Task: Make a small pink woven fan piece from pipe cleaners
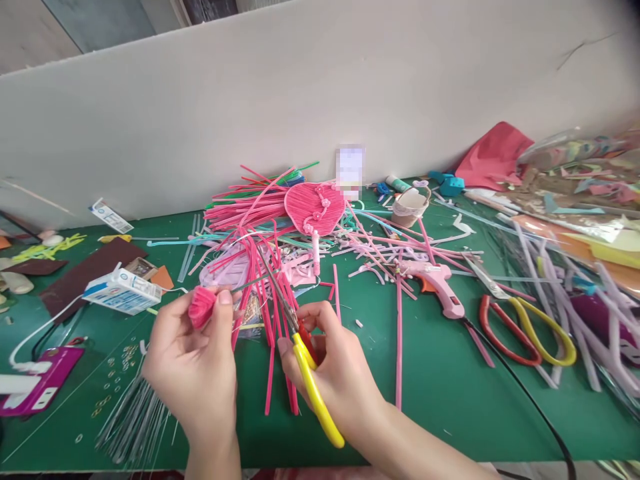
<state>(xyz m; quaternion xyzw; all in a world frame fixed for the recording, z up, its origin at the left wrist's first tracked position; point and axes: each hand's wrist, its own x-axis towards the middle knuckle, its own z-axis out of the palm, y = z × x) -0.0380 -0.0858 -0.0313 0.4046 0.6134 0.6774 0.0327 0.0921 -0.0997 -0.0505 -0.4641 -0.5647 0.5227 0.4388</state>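
Note:
My left hand (pixel 193 367) pinches a small pink fuzzy bud (pixel 201 308), folded from what looks like pipe cleaner, between thumb and fingers. A thin dark stem (pixel 250 284) runs from it to the right. Wrapped in my right hand (pixel 345 373) are long-nose pliers (pixel 315 400) with yellow and red handles. Their jaws point up and left and cross the stem; whether they grip it I cannot tell. Behind both hands lie loose pink pipe cleaners (pixel 270 373) and a pink fuzzy heart-shaped panel (pixel 305 208) with a twisted decoration.
A pink glue gun (pixel 433 280) and red-and-yellow scissors (pixel 520 327) lie to the right. At left are a blue-and-white carton (pixel 123 291), a magenta power strip (pixel 50 380) and a bundle of wires (pixel 135 413). A small basket (pixel 410 207) stands at the back, before a pale partition (pixel 250 113).

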